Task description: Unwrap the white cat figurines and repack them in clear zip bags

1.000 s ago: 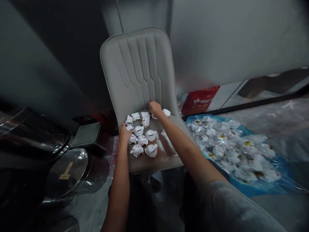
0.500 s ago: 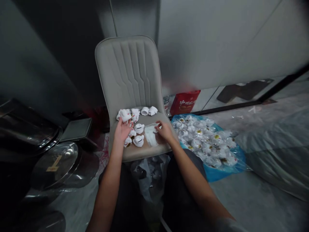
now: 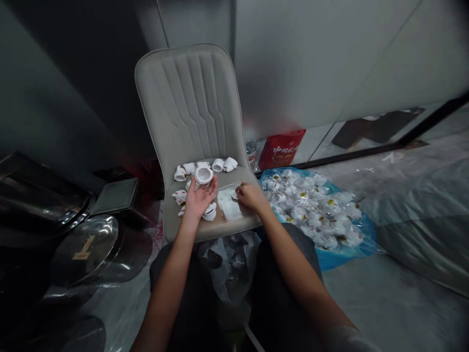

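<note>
My left hand (image 3: 200, 199), palm up, holds a white cat coin bank (image 3: 203, 175) between thumb and fingers, its round hollow opening facing me. Over a stack of clear plastic bags (image 3: 229, 208) on the chair seat, my right hand (image 3: 252, 196) is closed in a pinch on a small pale disc (image 3: 235, 195), largely covered by the fingers. A slotted coin bank (image 3: 209, 212) lies just right of my left wrist. More of these white banks (image 3: 218, 165) stand in a row at the back of the seat, and others (image 3: 179, 196) sit left of my hand, partly hidden.
The grey padded chair (image 3: 190, 98) stands against a panel wall. On the floor to the right, a blue plastic sheet (image 3: 330, 261) bears many bagged white figures. A red bag (image 3: 282, 149) leans behind it. Metal pots (image 3: 86, 249) and a flat-topped device (image 3: 115, 196) are at left.
My left hand has moved right with the coin bank, which now shows its hollow opening. My right hand stays over the plastic bags, where a pale disc now shows at its fingertips.
</note>
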A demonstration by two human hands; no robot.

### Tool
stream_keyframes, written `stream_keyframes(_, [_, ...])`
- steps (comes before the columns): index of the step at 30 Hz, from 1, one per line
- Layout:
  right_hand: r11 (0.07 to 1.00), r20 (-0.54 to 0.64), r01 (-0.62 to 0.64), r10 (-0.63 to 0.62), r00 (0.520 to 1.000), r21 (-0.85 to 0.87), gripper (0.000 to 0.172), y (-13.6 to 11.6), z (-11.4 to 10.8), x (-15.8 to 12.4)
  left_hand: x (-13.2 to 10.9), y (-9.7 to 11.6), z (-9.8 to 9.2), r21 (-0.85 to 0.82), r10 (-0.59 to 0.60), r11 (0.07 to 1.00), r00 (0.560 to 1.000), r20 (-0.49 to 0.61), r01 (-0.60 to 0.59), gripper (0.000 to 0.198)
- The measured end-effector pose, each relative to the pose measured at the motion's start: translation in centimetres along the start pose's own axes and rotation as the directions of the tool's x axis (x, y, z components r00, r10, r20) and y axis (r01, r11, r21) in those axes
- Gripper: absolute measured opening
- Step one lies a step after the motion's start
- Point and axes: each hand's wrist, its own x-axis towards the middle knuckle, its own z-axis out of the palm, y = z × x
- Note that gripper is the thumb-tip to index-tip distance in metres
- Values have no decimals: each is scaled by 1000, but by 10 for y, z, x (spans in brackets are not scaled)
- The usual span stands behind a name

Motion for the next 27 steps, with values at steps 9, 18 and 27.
stream_keyframes(9, [988, 28, 135, -138, 990, 79, 26, 13, 5, 7, 3, 3, -4, 114, -23, 993, 1000, 17, 21, 49])
stream_keyframes(18, [991, -4, 118, -118, 993, 58, 23, 6, 2, 9, 5, 7, -10, 239, 16, 971, 1000, 3, -16, 42])
stream_keyframes(27, [897, -274, 256, -160, 948, 360, 18, -6, -15, 11, 6, 8, -10, 204, -43, 977, 997, -56, 54, 51])
